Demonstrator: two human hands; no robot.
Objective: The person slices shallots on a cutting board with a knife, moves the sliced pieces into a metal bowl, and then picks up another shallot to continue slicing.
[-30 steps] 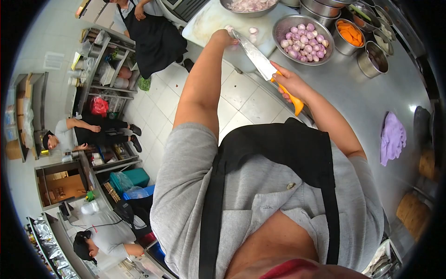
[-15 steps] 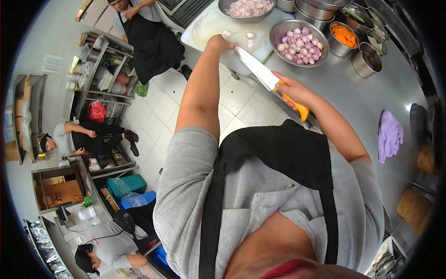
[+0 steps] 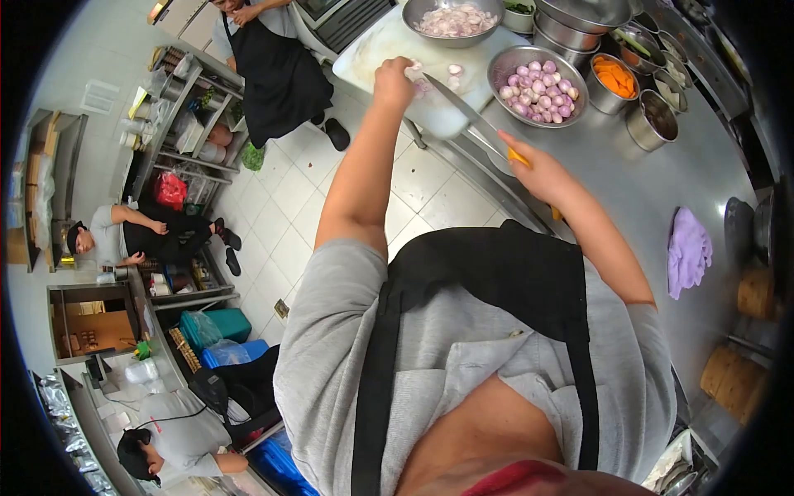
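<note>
My left hand (image 3: pixel 394 80) is closed at the edge of a white cutting board (image 3: pixel 364 58), its fingertips on a pale peeled shallot (image 3: pixel 414 65). Thin slices (image 3: pixel 422 88) lie just beside it. My right hand (image 3: pixel 536 171) grips the yellow handle of a large knife (image 3: pixel 459 104). The blade slants over the board, its tip close to my left fingers. Halved shallot pieces (image 3: pixel 454 76) rest a little farther right. A steel bowl (image 3: pixel 494 89) of whole peeled shallots stands right of the board, and another bowl (image 3: pixel 411 23) with sliced shallots sits on its far side.
Steel containers, one with orange carrot pieces (image 3: pixel 615 78), crowd the back of the steel counter (image 3: pixel 616 178). A purple glove (image 3: pixel 689 252) lies at the right. A person in a black apron (image 3: pixel 281 74) stands beyond the board. Two other people are at the left near shelves (image 3: pixel 186 124).
The knife has turned from showing its broad flat side to a thinner, steeper profile by my left fingers. My right hand has rolled with it. Slices now show beside the blade tip.
</note>
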